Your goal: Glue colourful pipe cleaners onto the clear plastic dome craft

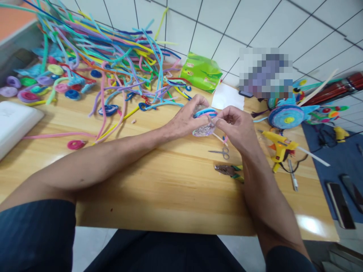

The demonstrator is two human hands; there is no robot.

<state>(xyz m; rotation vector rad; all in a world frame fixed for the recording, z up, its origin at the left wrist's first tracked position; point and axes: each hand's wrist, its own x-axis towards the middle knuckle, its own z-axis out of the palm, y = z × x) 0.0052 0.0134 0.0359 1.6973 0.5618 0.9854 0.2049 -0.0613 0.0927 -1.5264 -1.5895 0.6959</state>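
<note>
My left hand (187, 116) is wrapped round a small round piece of coiled pipe cleaners (203, 130), with blue and pink along its top and a pale, mottled lower face. At the right edge of this piece, my right hand (236, 124) pinches with thumb and forefinger; what lies between those fingertips is too small to make out. A thin pale stick (220, 139) shows just below the fingers. Small scissors (222, 152) lie on the table under the hands. Pliers (227, 170) with green and yellow handles are partly hidden by my right forearm.
Loose pipe cleaners (119, 56) heap up at the back left, with coiled pieces (73, 94) beside them. A green packet (200, 71) and white paper (227, 96) lie by the tiled wall. A yellow glue gun (280, 147) and a blue coiled figure (286, 116) are at right.
</note>
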